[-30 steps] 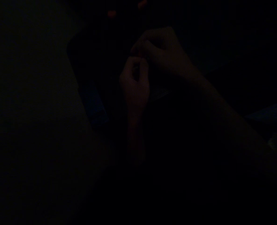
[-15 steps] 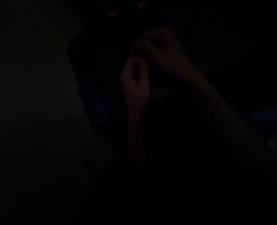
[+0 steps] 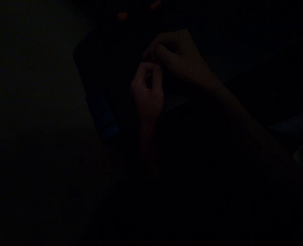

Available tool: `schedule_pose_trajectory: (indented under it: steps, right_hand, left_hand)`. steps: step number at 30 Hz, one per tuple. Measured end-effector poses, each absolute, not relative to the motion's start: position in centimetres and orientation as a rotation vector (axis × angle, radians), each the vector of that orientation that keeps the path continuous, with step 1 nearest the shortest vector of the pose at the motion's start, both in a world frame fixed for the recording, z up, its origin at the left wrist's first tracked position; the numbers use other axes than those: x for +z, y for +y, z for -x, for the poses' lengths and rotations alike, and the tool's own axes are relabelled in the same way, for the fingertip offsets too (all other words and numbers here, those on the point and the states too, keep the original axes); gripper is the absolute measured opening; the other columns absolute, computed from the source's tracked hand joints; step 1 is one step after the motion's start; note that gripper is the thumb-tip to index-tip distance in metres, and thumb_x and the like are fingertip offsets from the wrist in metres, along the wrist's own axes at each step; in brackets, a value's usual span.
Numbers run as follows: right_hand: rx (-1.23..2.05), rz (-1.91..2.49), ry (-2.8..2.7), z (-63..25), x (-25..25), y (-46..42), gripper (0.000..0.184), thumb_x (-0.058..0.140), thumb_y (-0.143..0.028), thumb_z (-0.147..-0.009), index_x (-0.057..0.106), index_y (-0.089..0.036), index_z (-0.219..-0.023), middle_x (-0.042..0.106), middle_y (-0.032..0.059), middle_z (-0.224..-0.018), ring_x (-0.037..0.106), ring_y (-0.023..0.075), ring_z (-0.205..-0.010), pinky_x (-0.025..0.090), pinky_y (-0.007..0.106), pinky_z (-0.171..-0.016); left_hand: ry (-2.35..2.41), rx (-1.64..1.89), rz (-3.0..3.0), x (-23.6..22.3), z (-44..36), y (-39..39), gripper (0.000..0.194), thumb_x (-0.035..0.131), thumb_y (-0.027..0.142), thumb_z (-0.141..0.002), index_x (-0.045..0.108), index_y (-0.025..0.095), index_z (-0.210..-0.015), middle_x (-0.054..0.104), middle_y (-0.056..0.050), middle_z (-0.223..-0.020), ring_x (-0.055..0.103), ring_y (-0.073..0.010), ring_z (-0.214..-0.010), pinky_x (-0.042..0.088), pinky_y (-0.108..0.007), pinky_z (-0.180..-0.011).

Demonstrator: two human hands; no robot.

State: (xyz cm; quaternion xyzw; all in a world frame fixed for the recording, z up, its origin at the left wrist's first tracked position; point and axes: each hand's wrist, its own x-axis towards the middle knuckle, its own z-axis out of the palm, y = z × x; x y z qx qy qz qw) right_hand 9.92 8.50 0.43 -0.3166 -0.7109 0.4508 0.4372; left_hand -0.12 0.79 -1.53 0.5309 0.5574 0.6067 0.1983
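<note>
The picture is very dark. My left hand (image 3: 148, 89) is closed, its thumb and fingers curled together into a pinch with a small gap between them. Just above and to the right, my right hand (image 3: 175, 54) is closed as well, its fingertips meeting near those of the left. Whatever the two pinches hold, if anything, is too dark and small to make out. Both hands are over a dark surface with a rounded corner (image 3: 86, 46).
A dark blue flat shape (image 3: 104, 118) lies left of my left wrist. Two small orange-red pieces, one left (image 3: 122, 16) and one right (image 3: 155, 4), show at the top. A bluish strip (image 3: 294, 122) and a pale spot (image 3: 297, 156) lie at the right.
</note>
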Motion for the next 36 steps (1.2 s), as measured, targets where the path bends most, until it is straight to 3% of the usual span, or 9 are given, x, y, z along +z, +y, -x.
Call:
schedule_pose_trajectory:
  steps: [5, 9, 15, 36]
  right_hand:
    - [1.136, 0.785, -1.774, -9.93, 0.63, 8.41, 0.028, 0.053, -0.005, -0.091, 0.076, -0.016, -0.081, 0.073, -0.0007, -0.081, 0.069, 0.0161, -0.084, 0.048, 0.025, -0.074]
    - [1.142, 0.787, -1.748, -9.82, 0.50, 8.49, 0.030, 0.055, -0.005, -0.089, 0.076, -0.020, -0.075, 0.073, -0.0023, -0.078, 0.068, 0.0145, -0.080, 0.046, 0.023, -0.070]
    - [1.142, 0.774, -1.763, -9.95, 0.63, 8.30, 0.028, 0.052, -0.005, -0.090, 0.078, -0.011, -0.083, 0.073, 0.0004, -0.080, 0.067, 0.0155, -0.082, 0.046, 0.023, -0.071]
    - [1.092, 0.755, -1.793, -9.86, -0.04, 8.93, 0.029, 0.056, -0.008, -0.089, 0.074, -0.026, -0.075, 0.075, -0.0024, -0.080, 0.069, 0.0181, -0.081, 0.049, 0.027, -0.070]
  left_hand:
    - [1.590, 1.675, -1.477, -1.65, 0.34, 0.86, 0.035, 0.062, 0.058, -0.094, 0.056, 0.029, -0.074, 0.058, -0.001, -0.066, 0.057, -0.0229, -0.068, 0.042, -0.036, -0.058]
    - [1.641, 1.614, -1.466, -1.78, 0.48, 0.90, 0.034, 0.060, 0.058, -0.094, 0.056, 0.029, -0.076, 0.060, 0.000, -0.067, 0.059, -0.0231, -0.070, 0.044, -0.036, -0.059]
    - [1.607, 1.641, -1.468, -1.72, 0.34, 0.85, 0.038, 0.060, 0.062, -0.093, 0.056, 0.029, -0.074, 0.059, 0.000, -0.067, 0.056, -0.0217, -0.066, 0.044, -0.036, -0.058]
    - [1.572, 1.670, -1.481, -1.81, 0.37, 0.90, 0.038, 0.062, 0.060, -0.094, 0.057, 0.028, -0.074, 0.059, 0.000, -0.067, 0.054, -0.0197, -0.063, 0.043, -0.035, -0.058]
